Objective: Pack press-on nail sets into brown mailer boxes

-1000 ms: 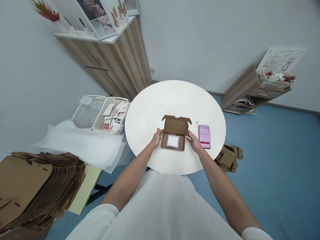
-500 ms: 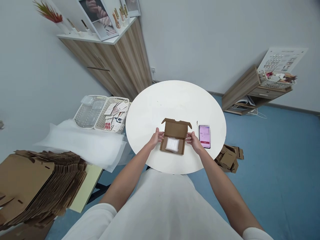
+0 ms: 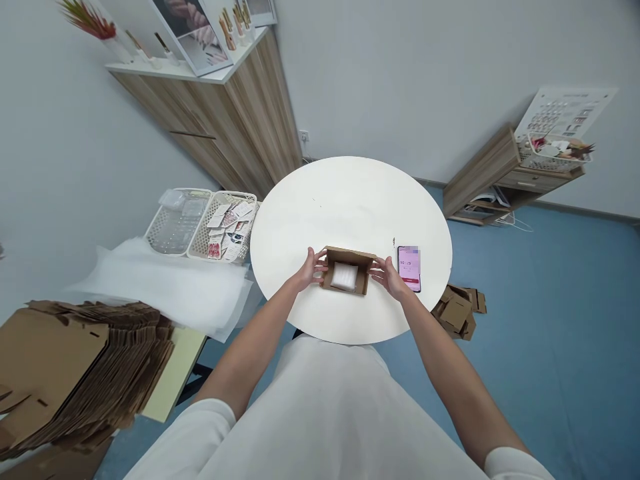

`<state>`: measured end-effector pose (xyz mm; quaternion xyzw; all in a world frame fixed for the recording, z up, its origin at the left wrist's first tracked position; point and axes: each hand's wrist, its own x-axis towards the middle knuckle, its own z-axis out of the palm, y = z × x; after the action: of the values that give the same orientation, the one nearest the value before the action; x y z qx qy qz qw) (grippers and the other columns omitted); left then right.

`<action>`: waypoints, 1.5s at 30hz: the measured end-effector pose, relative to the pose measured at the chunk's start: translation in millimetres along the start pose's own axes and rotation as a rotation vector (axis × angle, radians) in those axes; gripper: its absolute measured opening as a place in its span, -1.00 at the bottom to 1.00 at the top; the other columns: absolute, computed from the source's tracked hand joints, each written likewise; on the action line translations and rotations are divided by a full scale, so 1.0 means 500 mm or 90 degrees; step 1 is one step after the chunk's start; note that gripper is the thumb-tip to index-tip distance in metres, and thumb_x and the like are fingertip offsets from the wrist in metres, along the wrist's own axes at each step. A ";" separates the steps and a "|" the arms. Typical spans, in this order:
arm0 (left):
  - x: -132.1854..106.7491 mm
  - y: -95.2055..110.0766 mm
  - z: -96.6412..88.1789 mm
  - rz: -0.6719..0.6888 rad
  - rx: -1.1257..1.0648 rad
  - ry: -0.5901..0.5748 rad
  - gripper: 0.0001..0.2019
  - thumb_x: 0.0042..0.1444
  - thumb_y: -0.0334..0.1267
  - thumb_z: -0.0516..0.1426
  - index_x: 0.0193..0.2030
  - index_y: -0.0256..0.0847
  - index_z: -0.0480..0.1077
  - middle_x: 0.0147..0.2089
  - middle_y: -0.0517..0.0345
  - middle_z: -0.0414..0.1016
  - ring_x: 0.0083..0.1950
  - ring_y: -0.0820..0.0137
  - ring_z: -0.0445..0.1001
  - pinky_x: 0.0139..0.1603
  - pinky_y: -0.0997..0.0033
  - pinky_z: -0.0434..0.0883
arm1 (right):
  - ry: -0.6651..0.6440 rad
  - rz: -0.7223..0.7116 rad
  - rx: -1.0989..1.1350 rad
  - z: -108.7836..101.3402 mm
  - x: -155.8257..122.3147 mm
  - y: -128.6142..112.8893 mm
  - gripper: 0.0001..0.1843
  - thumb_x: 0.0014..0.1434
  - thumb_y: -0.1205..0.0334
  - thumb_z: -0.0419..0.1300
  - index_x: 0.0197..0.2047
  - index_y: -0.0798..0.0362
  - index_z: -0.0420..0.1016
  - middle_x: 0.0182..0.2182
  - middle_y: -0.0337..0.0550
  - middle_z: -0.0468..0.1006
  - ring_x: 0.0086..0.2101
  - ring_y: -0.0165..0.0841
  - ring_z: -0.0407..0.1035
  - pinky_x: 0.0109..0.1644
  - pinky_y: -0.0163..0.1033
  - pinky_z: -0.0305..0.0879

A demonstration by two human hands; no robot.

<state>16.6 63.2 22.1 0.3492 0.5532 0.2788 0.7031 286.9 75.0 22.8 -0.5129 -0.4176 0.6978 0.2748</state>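
A small brown cardboard box [image 3: 343, 291] sits on the round white table [image 3: 350, 193] in front of me, its lid partly folded down over the back. Inside lies a white wrapped packet [image 3: 345, 276]. My left hand [image 3: 309, 269] grips the box's left side, thumb up by the lid corner and fingers along the side wall. On the right side, my right hand [image 3: 390, 275] has its fingers on the lid and wall in the same manner. Just right of that hand, a phone [image 3: 409, 269] with a pink screen lies on the table.
White baskets [image 3: 223, 227] with cards and clear packaging stand at the left, beside white sheets [image 3: 165, 287] and a stack of flat cardboard [image 3: 115, 373]. More cardboard boxes [image 3: 457, 311] lie on the floor at right. A wooden cabinet [image 3: 240, 113] and small shelf unit [image 3: 500, 175] stand behind.
The box lid has swung from standing open to partly lowered toward me. Both hands have moved with it, their fingers now at the lid's corners.
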 end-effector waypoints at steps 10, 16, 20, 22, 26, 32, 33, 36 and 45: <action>-0.030 0.005 -0.005 -0.013 0.128 -0.018 -0.41 0.01 0.25 -0.24 0.06 0.01 0.20 0.09 0.09 0.24 0.02 0.25 0.27 -0.17 0.31 0.31 | -0.043 0.026 -0.041 -0.013 -0.031 0.000 -0.41 0.06 -0.25 -0.19 -0.04 -0.10 0.34 0.04 -0.14 0.29 0.01 -0.23 0.18 0.03 -0.09 0.13; -0.027 -0.035 0.016 -0.001 0.285 0.123 -0.44 -0.14 0.04 0.13 0.01 -0.16 0.23 -0.08 0.02 0.35 -0.18 0.32 0.39 -0.27 0.42 0.31 | 0.156 0.056 -0.159 0.029 -0.040 0.054 -0.40 -0.13 0.01 0.19 0.02 -0.07 0.22 -0.02 -0.08 0.29 -0.25 -0.34 0.35 -0.21 -0.19 0.28; -0.023 -0.074 0.022 -0.021 0.381 0.211 -0.45 -0.14 0.01 0.13 -0.01 -0.20 0.20 -0.11 0.02 0.36 -0.14 0.31 0.37 -0.24 0.43 0.28 | 0.212 0.077 -0.255 0.046 -0.031 0.104 -0.37 -0.15 0.01 0.17 0.02 -0.02 0.18 -0.20 -0.15 0.38 -0.35 -0.37 0.35 -0.23 -0.20 0.26; -0.022 -0.088 0.023 -0.028 0.411 0.219 -0.47 -0.13 0.01 0.12 -0.03 -0.21 0.21 -0.13 0.02 0.36 -0.14 0.30 0.37 -0.23 0.42 0.27 | 0.218 0.081 -0.286 0.051 -0.026 0.117 -0.42 -0.14 0.01 0.16 -0.02 -0.01 0.21 -0.28 -0.18 0.41 -0.33 -0.36 0.34 -0.24 -0.22 0.24; -0.021 -0.100 0.028 -0.028 0.420 0.214 -0.52 -0.10 -0.01 0.11 -0.06 -0.21 0.22 -0.16 0.04 0.37 -0.16 0.31 0.37 -0.25 0.41 0.28 | 0.225 0.079 -0.323 0.061 -0.025 0.117 -0.53 -0.09 0.02 0.12 -0.09 -0.01 0.25 -0.35 -0.21 0.44 -0.33 -0.34 0.34 -0.27 -0.24 0.22; -0.025 -0.096 0.047 0.052 0.514 0.297 -0.56 -0.05 -0.12 0.09 -0.02 -0.19 0.20 -0.03 0.00 0.29 -0.01 0.24 0.27 -0.12 0.32 0.24 | 0.242 0.057 -0.389 0.079 -0.037 0.109 -0.57 -0.02 0.00 0.03 -0.07 -0.01 0.24 -0.32 -0.19 0.43 -0.33 -0.32 0.32 -0.29 -0.23 0.20; -0.029 -0.098 0.048 0.073 0.536 0.317 -0.56 -0.03 -0.12 0.07 0.00 -0.20 0.19 -0.01 -0.02 0.27 0.02 0.22 0.24 -0.09 0.28 0.22 | 0.248 0.040 -0.403 0.082 -0.040 0.110 -0.56 0.00 0.00 0.01 -0.06 -0.01 0.24 -0.29 -0.16 0.42 -0.30 -0.31 0.31 -0.26 -0.22 0.20; -0.048 -0.108 0.046 0.140 0.571 0.357 -0.58 0.03 -0.10 0.01 0.03 -0.20 0.18 0.03 -0.06 0.21 0.06 0.18 0.18 -0.03 0.21 0.18 | 0.281 -0.026 -0.453 0.091 -0.057 0.117 -0.51 0.05 -0.01 -0.06 0.01 0.04 0.21 -0.16 -0.06 0.36 -0.15 -0.25 0.24 -0.11 -0.16 0.16; -0.073 -0.130 0.029 0.199 0.574 0.200 -0.59 0.08 -0.21 -0.04 0.11 -0.10 0.13 0.01 0.04 0.29 0.08 0.22 0.19 0.05 0.18 0.14 | 0.261 0.004 -0.534 0.121 -0.091 0.125 -0.41 0.00 0.02 0.04 0.12 -0.09 0.09 -0.08 -0.09 0.33 -0.02 -0.14 0.11 0.02 -0.02 -0.03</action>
<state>22.3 -7.1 -6.7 0.6507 0.6589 0.1631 0.3404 247.5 -11.6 -1.6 -0.7084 -0.5992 0.3537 0.1184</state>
